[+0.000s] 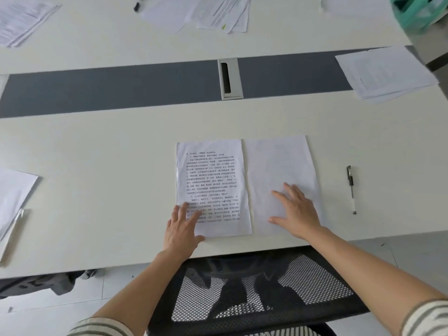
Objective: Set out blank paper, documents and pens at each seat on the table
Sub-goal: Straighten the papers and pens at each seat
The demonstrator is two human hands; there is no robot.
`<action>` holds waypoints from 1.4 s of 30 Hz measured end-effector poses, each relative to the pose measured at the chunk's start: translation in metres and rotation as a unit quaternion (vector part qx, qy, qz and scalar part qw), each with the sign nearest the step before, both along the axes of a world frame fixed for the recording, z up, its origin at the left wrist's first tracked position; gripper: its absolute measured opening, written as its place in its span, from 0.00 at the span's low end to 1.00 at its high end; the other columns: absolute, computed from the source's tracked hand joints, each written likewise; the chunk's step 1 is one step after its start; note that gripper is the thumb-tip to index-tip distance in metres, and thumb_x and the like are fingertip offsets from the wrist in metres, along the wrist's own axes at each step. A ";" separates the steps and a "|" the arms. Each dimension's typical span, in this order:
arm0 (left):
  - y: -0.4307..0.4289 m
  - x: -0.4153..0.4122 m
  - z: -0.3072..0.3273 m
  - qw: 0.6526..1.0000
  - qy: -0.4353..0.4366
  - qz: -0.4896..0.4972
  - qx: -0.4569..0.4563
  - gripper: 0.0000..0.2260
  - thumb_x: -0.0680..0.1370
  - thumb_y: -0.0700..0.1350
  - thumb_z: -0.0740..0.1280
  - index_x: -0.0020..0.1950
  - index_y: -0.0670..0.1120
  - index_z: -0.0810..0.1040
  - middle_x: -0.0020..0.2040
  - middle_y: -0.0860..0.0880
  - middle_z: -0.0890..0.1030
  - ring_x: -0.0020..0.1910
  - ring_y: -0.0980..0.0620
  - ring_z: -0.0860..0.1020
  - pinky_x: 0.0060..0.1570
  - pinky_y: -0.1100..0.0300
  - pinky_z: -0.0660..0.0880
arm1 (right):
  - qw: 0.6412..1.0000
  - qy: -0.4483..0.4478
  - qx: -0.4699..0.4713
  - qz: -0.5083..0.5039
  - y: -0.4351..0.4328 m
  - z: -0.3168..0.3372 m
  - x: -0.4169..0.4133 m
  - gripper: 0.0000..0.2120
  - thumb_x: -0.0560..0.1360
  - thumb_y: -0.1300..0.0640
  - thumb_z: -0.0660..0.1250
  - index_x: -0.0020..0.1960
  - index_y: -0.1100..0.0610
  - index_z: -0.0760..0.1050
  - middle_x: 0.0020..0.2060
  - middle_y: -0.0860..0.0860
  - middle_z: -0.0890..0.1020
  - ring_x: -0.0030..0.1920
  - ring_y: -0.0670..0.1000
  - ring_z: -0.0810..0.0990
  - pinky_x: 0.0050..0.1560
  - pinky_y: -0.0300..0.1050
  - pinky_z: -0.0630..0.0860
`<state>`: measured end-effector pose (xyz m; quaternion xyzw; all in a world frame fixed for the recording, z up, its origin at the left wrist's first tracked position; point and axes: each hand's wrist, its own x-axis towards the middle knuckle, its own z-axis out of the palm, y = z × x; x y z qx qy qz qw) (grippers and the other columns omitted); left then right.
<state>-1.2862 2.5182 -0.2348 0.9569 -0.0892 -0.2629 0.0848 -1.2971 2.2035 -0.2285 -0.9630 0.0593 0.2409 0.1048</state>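
Note:
A printed document (212, 175) lies near the front edge of the white table (109, 166). Touching its right side lies a blank sheet (276, 161). My left hand (180, 226) rests flat with straight fingers on the document's lower left corner. My right hand (294, 212) presses flat on the lower part of the blank sheet. A black and white pen (351, 189) lies on the table to the right of the blank sheet, apart from it.
A black mesh chair (261, 287) stands between my arms at the table's edge. More paper (12, 190) and a pen (12, 235) lie at the left. A paper stack (385, 73) sits at the right, more papers (218, 13) at the far side. A grey strip with a cable hatch (229, 78) crosses the middle.

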 end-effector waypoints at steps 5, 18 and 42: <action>0.001 -0.001 -0.002 1.000 -0.011 0.001 -0.006 0.31 0.73 0.55 0.70 0.74 0.55 0.63 0.78 0.46 0.52 0.78 0.42 0.49 0.73 0.46 0.59 | 0.938 -0.184 -0.026 -0.291 -0.070 0.012 0.006 0.21 0.76 0.54 0.67 0.67 0.59 0.72 0.66 0.60 0.72 0.65 0.63 0.69 0.57 0.59 0.72; -0.002 -0.001 -0.004 0.999 -0.019 0.018 -0.023 0.32 0.71 0.54 0.74 0.72 0.53 0.68 0.77 0.46 0.56 0.77 0.42 0.52 0.71 0.43 0.64 | 0.921 -0.131 0.112 -0.349 -0.054 0.018 0.030 0.09 0.75 0.58 0.66 0.54 0.58 0.80 0.51 0.57 0.84 0.54 0.61 0.81 0.52 0.48 0.75; -0.004 -0.010 0.018 0.999 -0.009 -0.011 0.029 0.28 0.77 0.58 0.64 0.74 0.53 0.62 0.80 0.45 0.47 0.79 0.43 0.46 0.74 0.47 0.55 | 0.949 -0.078 0.139 -0.274 -0.017 0.042 -0.016 0.13 0.75 0.51 0.69 0.57 0.55 0.78 0.45 0.48 0.82 0.48 0.53 0.81 0.51 0.46 0.75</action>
